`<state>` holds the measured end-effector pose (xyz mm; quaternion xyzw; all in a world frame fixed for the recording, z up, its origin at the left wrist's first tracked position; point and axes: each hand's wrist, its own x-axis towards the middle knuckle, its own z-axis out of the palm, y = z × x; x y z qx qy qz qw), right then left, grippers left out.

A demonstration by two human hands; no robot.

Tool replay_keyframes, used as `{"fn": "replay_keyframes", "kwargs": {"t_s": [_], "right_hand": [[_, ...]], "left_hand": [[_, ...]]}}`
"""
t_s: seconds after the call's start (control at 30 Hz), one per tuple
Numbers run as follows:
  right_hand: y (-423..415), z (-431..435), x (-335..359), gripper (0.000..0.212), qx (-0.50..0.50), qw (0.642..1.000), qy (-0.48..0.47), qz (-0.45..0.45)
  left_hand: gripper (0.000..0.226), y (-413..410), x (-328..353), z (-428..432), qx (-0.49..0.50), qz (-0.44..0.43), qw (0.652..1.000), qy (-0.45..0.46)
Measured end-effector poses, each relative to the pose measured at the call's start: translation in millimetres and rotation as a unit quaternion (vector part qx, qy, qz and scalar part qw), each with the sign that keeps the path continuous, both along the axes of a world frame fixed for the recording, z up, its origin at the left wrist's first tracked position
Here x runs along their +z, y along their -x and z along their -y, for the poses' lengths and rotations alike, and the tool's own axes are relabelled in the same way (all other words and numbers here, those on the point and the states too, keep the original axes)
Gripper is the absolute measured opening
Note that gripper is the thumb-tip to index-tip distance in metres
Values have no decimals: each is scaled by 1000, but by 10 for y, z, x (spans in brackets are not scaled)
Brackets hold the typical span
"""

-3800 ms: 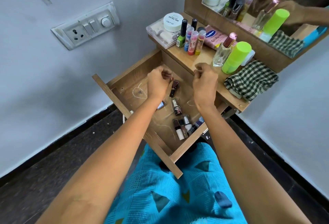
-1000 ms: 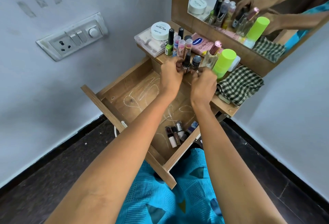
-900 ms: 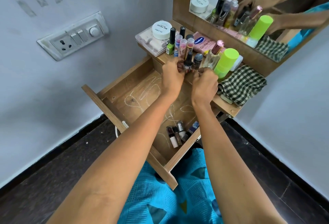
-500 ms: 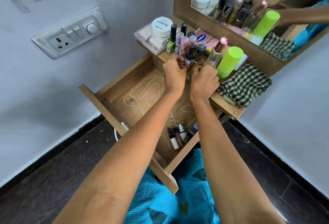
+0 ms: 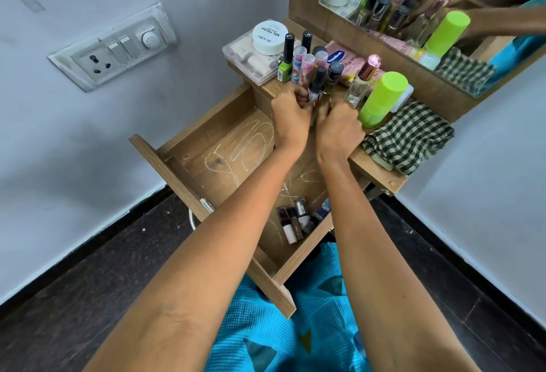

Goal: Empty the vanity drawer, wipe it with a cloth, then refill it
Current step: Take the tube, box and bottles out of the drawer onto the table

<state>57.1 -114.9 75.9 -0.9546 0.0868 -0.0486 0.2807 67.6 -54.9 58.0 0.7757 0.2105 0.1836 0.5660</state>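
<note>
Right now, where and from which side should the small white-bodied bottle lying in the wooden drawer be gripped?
Pinch the small white-bodied, dark-capped bottle across its white end, from above: it lies flat in the wooden drawer, bare floor to its left, other bottles crowding its right.

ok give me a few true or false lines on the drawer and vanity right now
1. The drawer is pulled open. True.
2. The drawer is already empty. False: several small bottles lie in the corner nearest the person.
3. The checked cloth is inside the drawer. False: it lies on the vanity top, beside the lime green bottle.
4. The white tub sits on the clear box. True.
5. Both hands are down in the drawer. False: the left hand and right hand are at the vanity top's front edge, the left gripping a dark bottle.
</note>
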Motion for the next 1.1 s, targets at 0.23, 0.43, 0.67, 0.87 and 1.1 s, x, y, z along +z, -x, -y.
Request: {"fn": "replay_keyframes", "kwargs": {"t_s": [0.23, 0.43, 0.67, 0.87, 1.1], "right_hand": [[169, 97, 52, 23, 35, 998, -41, 9], [488, 175, 31, 21, 95, 994, -46, 22], [808, 287, -280, 20, 192, 971, 33, -140], [861, 326, -511, 27, 261, 928, 171, -203], [870, 289, -594, 28, 271, 907, 260, -193]], "left_hand": [[15, 185, 7, -54, -22, 16, 1000, -8], [15, 554, -82, -111, -39, -14, 999, -24], [40, 1019, -467, -240, -172, -228, 955, -82], [20, 1341, -560, -144, -290, -322, 888, -151], [20, 1403, -384, -86, -345, -358, 855, -146]]}}
